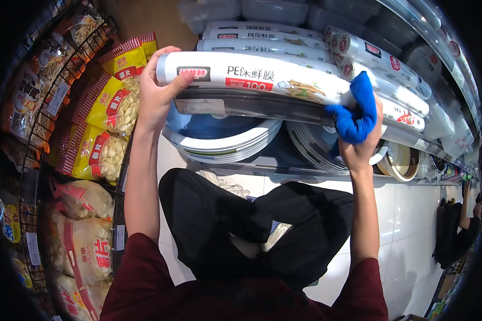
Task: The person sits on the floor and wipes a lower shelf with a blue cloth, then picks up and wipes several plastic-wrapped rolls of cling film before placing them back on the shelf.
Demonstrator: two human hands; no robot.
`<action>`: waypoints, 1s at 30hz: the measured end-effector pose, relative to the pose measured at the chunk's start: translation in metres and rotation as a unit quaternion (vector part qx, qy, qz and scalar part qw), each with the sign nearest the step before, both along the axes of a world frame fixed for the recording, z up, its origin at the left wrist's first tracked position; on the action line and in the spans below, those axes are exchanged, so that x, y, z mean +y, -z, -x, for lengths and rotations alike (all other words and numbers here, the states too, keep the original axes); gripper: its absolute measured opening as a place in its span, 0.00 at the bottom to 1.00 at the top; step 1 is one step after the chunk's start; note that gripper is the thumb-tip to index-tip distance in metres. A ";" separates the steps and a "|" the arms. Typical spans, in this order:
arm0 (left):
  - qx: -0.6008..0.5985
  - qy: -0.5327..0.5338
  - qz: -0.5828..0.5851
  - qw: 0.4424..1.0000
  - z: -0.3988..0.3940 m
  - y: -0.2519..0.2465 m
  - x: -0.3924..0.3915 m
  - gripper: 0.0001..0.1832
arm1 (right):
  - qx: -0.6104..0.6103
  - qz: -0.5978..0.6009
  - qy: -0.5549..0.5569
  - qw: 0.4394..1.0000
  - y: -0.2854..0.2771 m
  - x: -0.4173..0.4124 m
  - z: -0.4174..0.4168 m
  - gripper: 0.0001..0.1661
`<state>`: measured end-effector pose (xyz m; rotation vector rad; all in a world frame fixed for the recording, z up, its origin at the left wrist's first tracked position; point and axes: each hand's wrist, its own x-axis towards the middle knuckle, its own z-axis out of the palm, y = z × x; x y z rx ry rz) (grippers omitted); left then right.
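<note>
A long white roll of PE cling film (213, 70) is held level in front of the shelf. My left hand (160, 82) grips its left end, the thumb lying over the printed wrapper. At the right end, my right hand (363, 140) holds a bunched blue cloth (357, 116) against the roll. The cloth covers part of that end, so some right fingers are hidden. Behind the held roll, more cling film rolls (265, 36) lie stacked on the shelf. Other white rolls (385, 60) lie to their right, pointing inward.
Stacked round basins (225, 140) fill the low shelf below a price-tagged shelf edge (241, 106). On the left, a black wire rack (36, 132) holds yellow snack bags (108, 104) and clear bags (88, 248). Another person (452, 228) crouches at far right on the tiled floor (393, 224).
</note>
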<state>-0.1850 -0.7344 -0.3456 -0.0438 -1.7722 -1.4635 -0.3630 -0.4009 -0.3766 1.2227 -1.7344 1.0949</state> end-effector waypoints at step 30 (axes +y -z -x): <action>-0.068 -0.314 0.205 0.925 0.030 0.052 0.005 0.42 | -0.076 -0.123 0.176 0.974 -0.012 -0.039 -0.030 0.38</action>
